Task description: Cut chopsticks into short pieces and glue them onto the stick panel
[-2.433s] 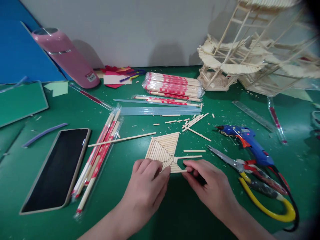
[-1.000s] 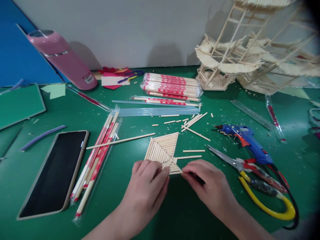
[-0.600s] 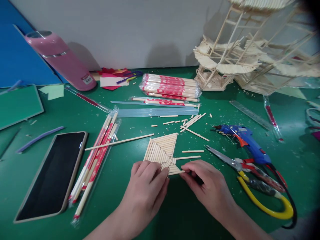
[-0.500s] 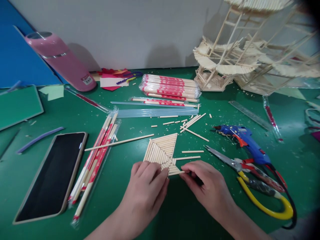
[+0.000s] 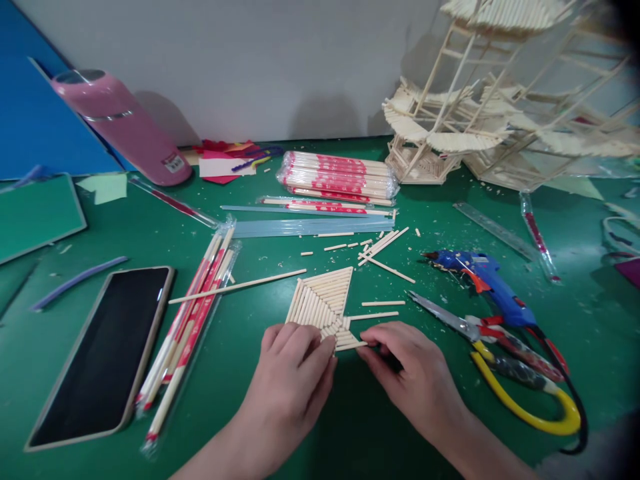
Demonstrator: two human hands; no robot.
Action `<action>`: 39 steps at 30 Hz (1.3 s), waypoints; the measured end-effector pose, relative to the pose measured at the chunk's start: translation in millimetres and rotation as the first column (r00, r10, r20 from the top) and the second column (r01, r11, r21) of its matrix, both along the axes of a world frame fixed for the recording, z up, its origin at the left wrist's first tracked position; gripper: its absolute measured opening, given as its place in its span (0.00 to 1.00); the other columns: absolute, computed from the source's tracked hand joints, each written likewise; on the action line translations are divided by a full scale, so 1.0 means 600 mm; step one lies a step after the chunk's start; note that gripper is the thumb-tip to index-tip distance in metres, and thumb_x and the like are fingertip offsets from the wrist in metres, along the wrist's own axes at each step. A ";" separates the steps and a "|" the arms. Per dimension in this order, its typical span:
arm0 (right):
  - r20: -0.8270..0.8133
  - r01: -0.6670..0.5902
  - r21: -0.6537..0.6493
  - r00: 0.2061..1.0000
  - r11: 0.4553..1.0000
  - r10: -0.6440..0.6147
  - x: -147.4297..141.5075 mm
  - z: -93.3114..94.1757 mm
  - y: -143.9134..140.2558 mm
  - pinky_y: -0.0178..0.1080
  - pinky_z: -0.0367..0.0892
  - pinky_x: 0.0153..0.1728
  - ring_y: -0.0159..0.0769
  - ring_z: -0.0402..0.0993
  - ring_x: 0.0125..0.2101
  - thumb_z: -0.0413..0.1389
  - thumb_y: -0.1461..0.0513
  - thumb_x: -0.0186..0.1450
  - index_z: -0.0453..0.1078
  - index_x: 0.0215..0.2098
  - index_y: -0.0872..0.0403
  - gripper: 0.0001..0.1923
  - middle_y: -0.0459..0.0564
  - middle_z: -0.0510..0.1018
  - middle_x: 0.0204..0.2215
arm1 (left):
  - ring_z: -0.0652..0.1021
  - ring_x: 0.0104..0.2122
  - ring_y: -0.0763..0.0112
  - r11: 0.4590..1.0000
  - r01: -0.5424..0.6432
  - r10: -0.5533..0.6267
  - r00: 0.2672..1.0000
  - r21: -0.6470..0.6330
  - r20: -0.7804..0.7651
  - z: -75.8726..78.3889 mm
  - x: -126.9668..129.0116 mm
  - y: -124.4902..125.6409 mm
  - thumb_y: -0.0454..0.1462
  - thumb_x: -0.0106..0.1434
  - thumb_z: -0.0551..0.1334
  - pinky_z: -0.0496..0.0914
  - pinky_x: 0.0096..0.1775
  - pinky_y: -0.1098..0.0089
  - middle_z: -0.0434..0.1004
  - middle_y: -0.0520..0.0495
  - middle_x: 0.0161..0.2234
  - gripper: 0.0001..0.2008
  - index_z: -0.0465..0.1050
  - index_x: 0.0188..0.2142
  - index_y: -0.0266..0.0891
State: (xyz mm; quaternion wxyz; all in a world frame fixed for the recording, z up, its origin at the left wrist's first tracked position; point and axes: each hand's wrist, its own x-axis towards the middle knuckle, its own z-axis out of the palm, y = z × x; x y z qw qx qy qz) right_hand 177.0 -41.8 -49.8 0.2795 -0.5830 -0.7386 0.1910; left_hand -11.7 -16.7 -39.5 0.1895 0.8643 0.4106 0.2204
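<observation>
I am looking down on a green desk (image 5: 125, 227) set against a pale wall, strewn with wood chips and offcuts. At far left a pink bottle (image 5: 120, 127) leans; nearer lies a dark phone (image 5: 100, 353), and just right of it wrapped chopsticks (image 5: 193, 327).

Mid-desk sits the stick panel (image 5: 323, 303), a flat triangle of short sticks laid side by side. By my judgement most of it is filled, and only the near tip is unfinished; loose cut sticks (image 5: 380, 247) beyond it look like remaining stock.

My left hand (image 5: 295, 373) lies flat, fingers loosely curled and grasping nothing, pressing the panel's near-left edge. My right hand (image 5: 410, 373) pinches one short stick (image 5: 350, 345) between thumb and fingertip, its far end touching the panel's near corner.

Right of that lie scissors with a yellow handle (image 5: 500, 363), a blue glue gun (image 5: 493, 287), and, far right, a tall stick model (image 5: 500, 113).
</observation>
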 end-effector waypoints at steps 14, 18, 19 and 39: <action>-0.163 -0.102 -0.115 0.983 0.988 0.082 0.022 0.023 -0.009 0.34 0.64 0.33 0.31 0.69 0.32 0.50 0.65 0.63 0.68 0.35 0.51 0.06 0.46 0.74 0.30 | 0.66 0.33 0.65 0.999 0.015 -0.012 0.997 0.042 -0.071 -0.001 -0.002 0.001 0.31 0.61 0.53 0.59 0.35 0.62 0.68 0.45 0.33 0.13 0.67 0.45 0.40; -0.127 -0.143 -0.117 0.984 0.983 0.128 0.022 0.021 -0.026 0.34 0.62 0.31 0.30 0.68 0.30 0.50 0.67 0.63 0.67 0.34 0.52 0.06 0.45 0.73 0.29 | 0.66 0.32 0.64 0.996 0.012 -0.003 0.995 0.087 -0.103 -0.002 0.000 0.000 0.33 0.61 0.53 0.59 0.34 0.62 0.67 0.45 0.32 0.12 0.69 0.43 0.42; -0.113 -0.155 -0.110 0.983 0.982 0.143 0.021 0.018 -0.030 0.34 0.62 0.31 0.31 0.67 0.30 0.50 0.67 0.62 0.67 0.34 0.51 0.06 0.45 0.73 0.29 | 0.66 0.32 0.64 0.995 0.015 -0.004 0.994 0.099 -0.107 -0.002 0.000 0.000 0.33 0.61 0.53 0.59 0.34 0.62 0.67 0.45 0.31 0.12 0.69 0.43 0.41; 0.003 -0.202 -0.132 0.979 0.971 0.204 0.011 0.012 -0.055 0.36 0.54 0.30 0.31 0.63 0.29 0.49 0.65 0.64 0.65 0.31 0.51 0.06 0.44 0.70 0.28 | 0.68 0.31 0.64 0.963 0.105 -0.065 0.984 0.250 -0.165 -0.001 0.002 -0.001 0.31 0.60 0.54 0.63 0.33 0.61 0.69 0.43 0.31 0.11 0.69 0.42 0.35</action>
